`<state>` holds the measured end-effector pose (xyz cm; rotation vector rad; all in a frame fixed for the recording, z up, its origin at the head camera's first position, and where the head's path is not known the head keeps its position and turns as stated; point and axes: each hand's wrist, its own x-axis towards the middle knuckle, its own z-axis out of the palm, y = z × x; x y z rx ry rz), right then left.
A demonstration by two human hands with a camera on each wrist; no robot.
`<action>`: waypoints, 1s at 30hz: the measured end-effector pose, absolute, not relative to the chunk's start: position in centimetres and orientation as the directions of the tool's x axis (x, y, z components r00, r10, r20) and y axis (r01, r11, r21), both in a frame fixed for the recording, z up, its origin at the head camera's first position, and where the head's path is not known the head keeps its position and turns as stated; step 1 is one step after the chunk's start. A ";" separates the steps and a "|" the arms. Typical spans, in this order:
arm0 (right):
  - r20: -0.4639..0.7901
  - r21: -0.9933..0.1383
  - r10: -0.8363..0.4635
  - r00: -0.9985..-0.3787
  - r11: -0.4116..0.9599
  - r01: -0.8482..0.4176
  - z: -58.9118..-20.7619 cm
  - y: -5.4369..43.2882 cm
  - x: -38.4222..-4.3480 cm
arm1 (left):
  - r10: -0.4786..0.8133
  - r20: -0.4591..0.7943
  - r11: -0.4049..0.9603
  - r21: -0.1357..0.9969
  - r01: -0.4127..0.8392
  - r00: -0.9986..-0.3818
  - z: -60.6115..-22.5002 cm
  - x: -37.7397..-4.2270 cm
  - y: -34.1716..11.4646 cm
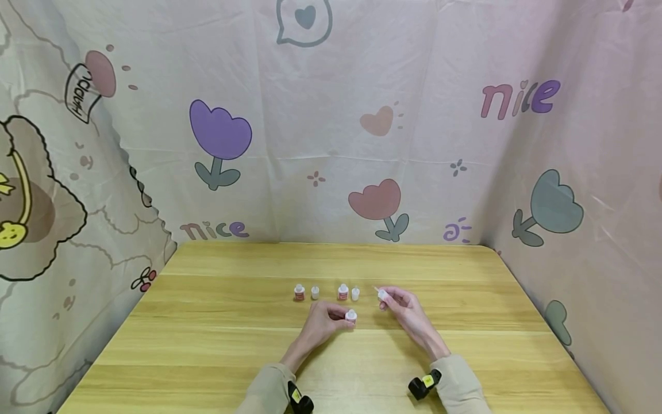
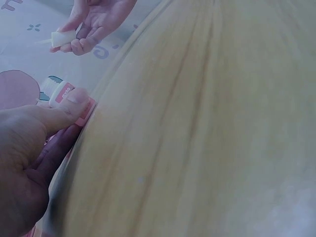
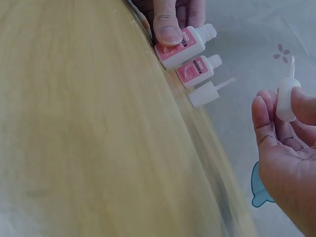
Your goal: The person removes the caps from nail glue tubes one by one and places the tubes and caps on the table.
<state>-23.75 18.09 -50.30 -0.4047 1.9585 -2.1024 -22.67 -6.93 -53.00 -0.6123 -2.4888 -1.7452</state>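
My left hand (image 1: pixel 322 323) grips a small white bottle (image 1: pixel 351 317) with a pink label, thumb on one side. The bottle stands upright on the table, and its threaded neck (image 3: pixel 209 32) is uncapped. To the right, my right hand (image 1: pixel 410 315) pinches a white brush cap (image 1: pixel 383 295) between thumb and fingers. Its thin clear brush (image 3: pixel 293 65) points up and away from the palm, apart from the bottle. Behind the left hand stand two more uncapped bottles, a left one (image 1: pixel 299 292) and a right one (image 1: pixel 343 292).
Beside each standing bottle a white brush cap sits brush up, a left cap (image 1: pixel 315 293) and a right cap (image 1: pixel 355 294). All stand on a wooden table (image 1: pixel 217 322). Printed cloth (image 1: pixel 310 201) hangs behind the table's back edge and along both sides.
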 end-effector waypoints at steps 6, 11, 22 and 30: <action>0.024 -0.999 -0.331 -0.943 -0.045 -0.010 -50.6 18.4 -24.0 | 0.291 0.274 0.277 0.893 0.355 -0.917 -53.1 -22.6 -6.8; -0.009 -1.000 -0.307 -0.952 -0.014 0.014 -50.7 18.7 -24.1 | 0.279 0.280 0.293 0.886 0.359 -0.919 -53.1 -22.5 -6.5; 0.028 -0.999 -0.300 -0.953 0.016 -0.034 -51.0 19.6 -24.5 | 0.250 0.254 0.285 0.903 0.321 -0.935 -53.0 -22.4 -5.1; 0.015 -0.992 -0.230 -0.973 0.117 -0.043 -50.7 19.8 -24.8 | 0.227 0.225 0.303 0.908 0.288 -0.947 -52.7 -22.4 -3.9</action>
